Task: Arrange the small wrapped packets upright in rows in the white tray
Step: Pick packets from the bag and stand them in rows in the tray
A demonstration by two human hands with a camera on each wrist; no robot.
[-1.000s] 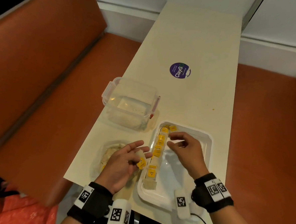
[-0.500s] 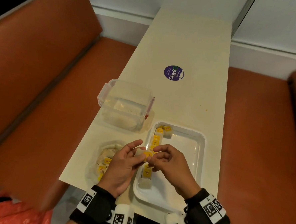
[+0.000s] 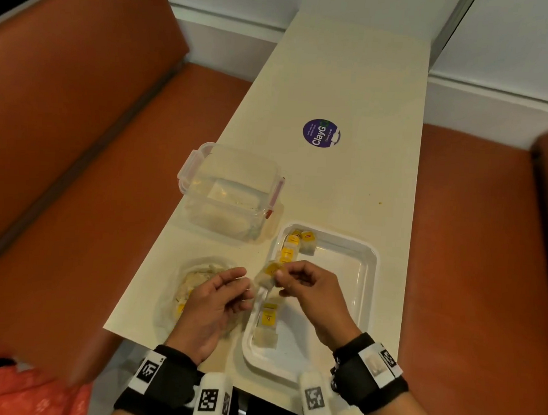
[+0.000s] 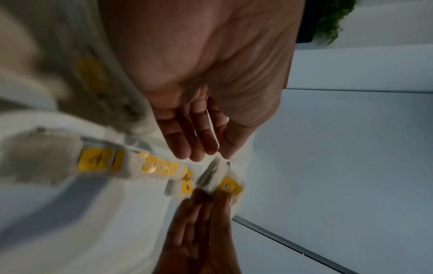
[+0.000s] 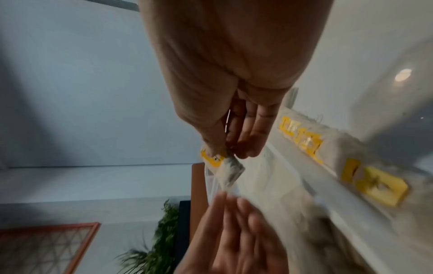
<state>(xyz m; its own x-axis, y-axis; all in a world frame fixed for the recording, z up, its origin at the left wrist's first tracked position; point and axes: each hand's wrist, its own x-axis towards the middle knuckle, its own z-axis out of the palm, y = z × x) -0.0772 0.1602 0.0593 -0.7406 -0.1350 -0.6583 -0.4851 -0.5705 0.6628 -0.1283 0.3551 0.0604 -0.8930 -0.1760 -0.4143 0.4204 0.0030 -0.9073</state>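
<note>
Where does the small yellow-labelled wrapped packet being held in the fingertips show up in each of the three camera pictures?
Head view: the small yellow-labelled wrapped packet sits centre, pinched by the right hand, over the left rim of the white tray.
Left wrist view: lower centre-right, just beyond the left hand.
Right wrist view: centre, below the fingertips.
Shared landmark: the row of yellow-labelled packets in the tray.

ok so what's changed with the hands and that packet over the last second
The packet has passed from the left hand to the right hand, which now pinches it above the left edge of the white tray. The left hand has let go and its fingers are relaxed. The row of packets in the tray and the clear container stayed put.
</note>
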